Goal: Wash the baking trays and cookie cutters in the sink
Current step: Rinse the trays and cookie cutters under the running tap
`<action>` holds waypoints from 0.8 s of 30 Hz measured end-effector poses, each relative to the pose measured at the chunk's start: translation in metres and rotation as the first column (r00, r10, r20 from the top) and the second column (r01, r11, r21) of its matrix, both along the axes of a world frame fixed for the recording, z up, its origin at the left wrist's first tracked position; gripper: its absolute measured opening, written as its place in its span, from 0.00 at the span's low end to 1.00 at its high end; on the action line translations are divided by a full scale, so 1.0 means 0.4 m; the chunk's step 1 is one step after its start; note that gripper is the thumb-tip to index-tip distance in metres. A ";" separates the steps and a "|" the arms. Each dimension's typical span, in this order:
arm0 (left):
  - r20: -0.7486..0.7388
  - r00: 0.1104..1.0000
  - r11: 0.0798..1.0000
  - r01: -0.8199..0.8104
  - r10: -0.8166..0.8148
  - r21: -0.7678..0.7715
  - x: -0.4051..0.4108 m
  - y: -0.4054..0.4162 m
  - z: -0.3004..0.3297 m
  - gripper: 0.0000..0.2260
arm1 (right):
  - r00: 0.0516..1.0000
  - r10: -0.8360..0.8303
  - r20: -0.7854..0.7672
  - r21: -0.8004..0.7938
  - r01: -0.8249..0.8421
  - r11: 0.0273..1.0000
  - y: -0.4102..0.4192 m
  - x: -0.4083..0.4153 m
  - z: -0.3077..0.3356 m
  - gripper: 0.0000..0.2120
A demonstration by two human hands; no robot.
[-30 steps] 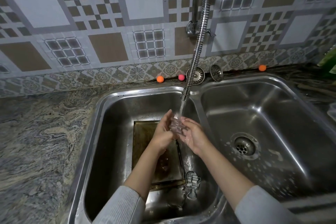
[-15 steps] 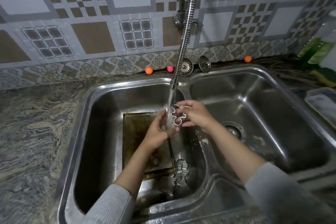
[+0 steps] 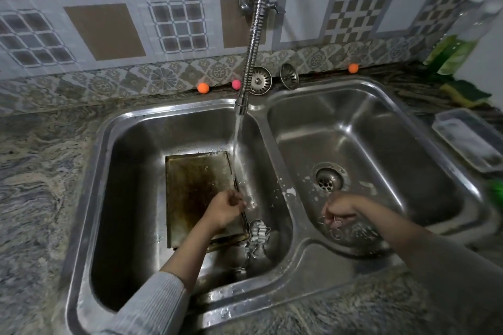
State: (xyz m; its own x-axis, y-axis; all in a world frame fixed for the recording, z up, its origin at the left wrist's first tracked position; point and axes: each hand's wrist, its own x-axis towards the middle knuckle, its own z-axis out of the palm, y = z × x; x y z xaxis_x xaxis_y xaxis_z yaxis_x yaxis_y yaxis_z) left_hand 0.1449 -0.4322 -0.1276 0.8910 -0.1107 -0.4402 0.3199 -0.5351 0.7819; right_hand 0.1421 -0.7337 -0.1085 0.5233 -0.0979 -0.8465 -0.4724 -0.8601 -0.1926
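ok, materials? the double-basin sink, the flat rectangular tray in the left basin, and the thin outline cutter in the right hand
Shiny grey double-basin sink: looks like stainless steel, brushed, with bright reflections. Flat rectangular baking tray: probably metal, dull, with brown baked-on staining. Thin silver outline cookie cutter gripped by the right hand: seems bent metal strip, glinting; blurred, so unsure.

Wall tiles (image 3: 106, 30): grey, white and brown squares with checker and grid patterns; lower border band (image 3: 163, 79) floral, grey-beige. Countertop (image 3: 32, 171): swirled grey and beige stone veining. Double sink (image 3: 174, 111): silver steel. Faucet hose (image 3: 254, 35): ribbed chrome. Baking tray (image 3: 196, 187): tarnished, dark brown staining at centre. Two orange balls (image 3: 203, 87) and one pink ball (image 3: 236, 84) at the wall base. Sponge (image 3: 468, 94): green over yellow. Sleeve (image 3: 152, 304): light grey, ribbed.
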 end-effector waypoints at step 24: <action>0.017 0.795 0.703 0.526 -0.606 0.478 -0.063 -0.080 -0.046 0.27 | 0.579 -0.355 0.734 0.344 0.133 0.929 0.222 0.053 0.159 0.10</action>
